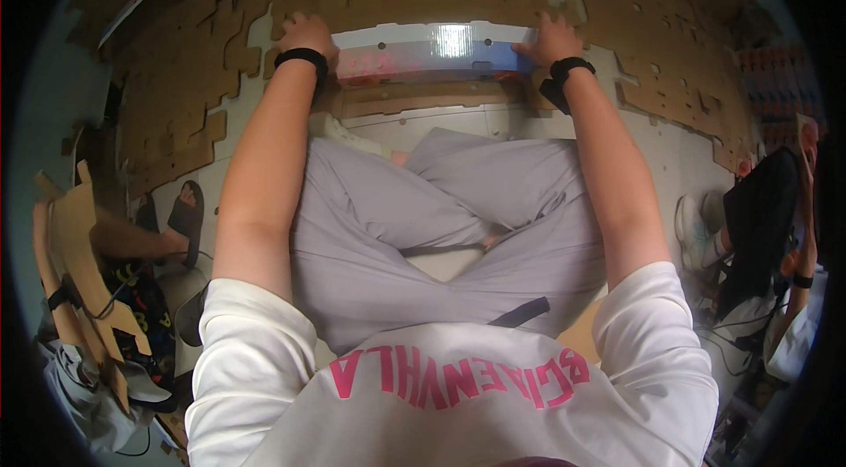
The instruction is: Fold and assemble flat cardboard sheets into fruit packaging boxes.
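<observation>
A long printed cardboard piece (423,60), white and glossy on top with a blue and pink front side, lies crosswise in front of my crossed legs. My left hand (308,32) is closed over its left end, with the fingers bent toward the far side. At the right end my right hand (553,39) grips it too, the thumb lying along the printed side and the other fingers reaching past the far edge. Both arms are stretched forward. Just on the near side lies a brown cardboard strip (414,98) with a cut edge.
Flat brown cardboard sheets (167,88) with notched edges cover the floor ahead and to both sides. Another person holds a cardboard piece (75,229) at the left. A person's shoe (690,229) is at the right, near stacked printed pieces (775,84).
</observation>
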Action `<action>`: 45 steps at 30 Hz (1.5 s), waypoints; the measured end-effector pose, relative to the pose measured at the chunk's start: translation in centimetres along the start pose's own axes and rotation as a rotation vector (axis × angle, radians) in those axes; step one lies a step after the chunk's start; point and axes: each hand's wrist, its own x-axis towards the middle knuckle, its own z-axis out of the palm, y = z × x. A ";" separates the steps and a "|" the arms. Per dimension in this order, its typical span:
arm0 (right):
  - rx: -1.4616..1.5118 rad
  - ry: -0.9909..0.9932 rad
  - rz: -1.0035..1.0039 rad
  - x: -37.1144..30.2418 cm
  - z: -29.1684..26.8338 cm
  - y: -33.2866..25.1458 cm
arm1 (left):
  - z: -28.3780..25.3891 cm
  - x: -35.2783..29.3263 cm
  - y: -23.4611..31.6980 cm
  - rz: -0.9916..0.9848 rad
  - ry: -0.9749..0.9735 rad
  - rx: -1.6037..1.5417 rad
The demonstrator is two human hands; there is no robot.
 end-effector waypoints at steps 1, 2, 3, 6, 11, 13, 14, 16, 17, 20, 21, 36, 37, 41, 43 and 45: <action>0.093 -0.082 0.080 0.3 0.5 0.1 | 0.6 0.4 -0.2 0.006 0.065 0.009; 0.090 -0.084 0.091 0.7 1.0 0.3 | 1.3 0.8 -0.4 -0.017 -0.125 -0.117; 0.188 -0.167 0.095 1.0 1.5 0.5 | 1.9 1.6 -0.6 -0.053 -0.282 -0.245; 0.417 -0.280 0.026 1.6 2.4 1.1 | 3.8 3.4 -0.9 0.181 -0.491 -0.149; 0.712 -0.454 0.002 1.8 0.9 1.6 | 4.5 5.2 -2.4 0.184 -0.651 -0.497; 0.817 -0.461 0.092 1.8 0.2 1.4 | 4.6 5.1 -2.9 0.041 -0.638 -0.713; 0.799 -0.441 0.103 1.7 -0.1 1.3 | 4.7 4.9 -3.1 0.154 -0.545 -0.834; 0.964 -0.457 -0.018 1.5 -0.2 0.9 | 4.9 4.5 -3.3 0.269 -0.448 -0.948; 0.969 -0.437 -0.024 1.3 -0.1 0.7 | 5.1 4.3 -3.2 0.340 -0.438 -0.959; 0.739 -0.413 0.001 0.7 0.5 0.1 | 5.4 4.2 -2.5 0.287 -0.516 -0.763; 0.691 -0.412 0.067 0.6 0.6 0.1 | 5.5 4.2 -2.1 0.177 -0.625 -0.562; 0.745 -0.295 0.404 3.7 3.6 7.1 | 9.3 7.3 -10.9 -0.189 -0.623 -0.642; 0.299 -0.290 0.339 3.5 3.2 7.0 | 9.8 6.9 -10.9 -0.109 -0.656 -0.652; 0.412 -0.594 0.103 1.7 -0.7 3.9 | 7.7 5.0 -8.0 0.218 -0.876 -0.548; 0.491 -0.737 -0.117 -0.5 -3.0 1.8 | 5.2 2.8 -5.7 0.282 -0.814 -0.384; 0.368 -0.943 -0.327 -2.5 -3.9 -0.8 | 2.9 0.9 -2.6 0.322 -0.747 -0.211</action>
